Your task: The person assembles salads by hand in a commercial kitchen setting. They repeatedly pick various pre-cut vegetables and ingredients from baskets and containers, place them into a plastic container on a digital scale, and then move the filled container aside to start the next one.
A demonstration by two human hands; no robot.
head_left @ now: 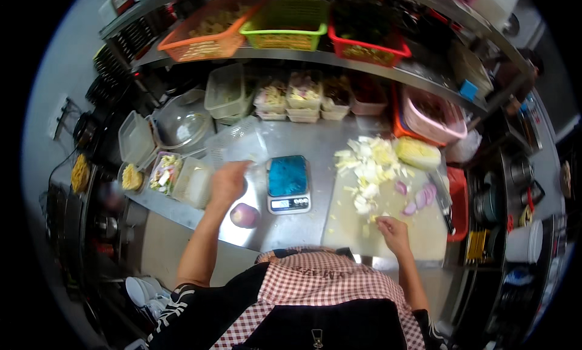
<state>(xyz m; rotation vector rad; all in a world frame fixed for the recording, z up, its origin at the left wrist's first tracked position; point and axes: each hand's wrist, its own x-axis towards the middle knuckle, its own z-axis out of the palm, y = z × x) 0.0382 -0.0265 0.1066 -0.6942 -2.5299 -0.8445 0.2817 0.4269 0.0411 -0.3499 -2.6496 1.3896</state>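
My left hand (229, 181) is closed above the steel counter, beside a clear plastic bag and a white-lidded tub; what its fingers hold, if anything, I cannot make out. Just below it sits a whole purple onion (245, 215). At the right, my right hand (395, 233) is pinched low over the pale cutting board (418, 235), its fingertips by a small yellowish scrap (372, 218). Chopped cabbage (367, 168) is heaped on the board's left, with onion pieces (421, 200) and a cut cabbage half (418, 153) to the right. Between my hands stands a kitchen scale (290, 204) with a blue top.
A knife (442, 198) lies along the board's right edge, by a red bin (458, 204). Filled tubs (304, 89) line the counter's back, below a shelf of colored baskets (285, 32). At left are a tub of cut vegetables (165, 172) and a steel bowl (183, 123).
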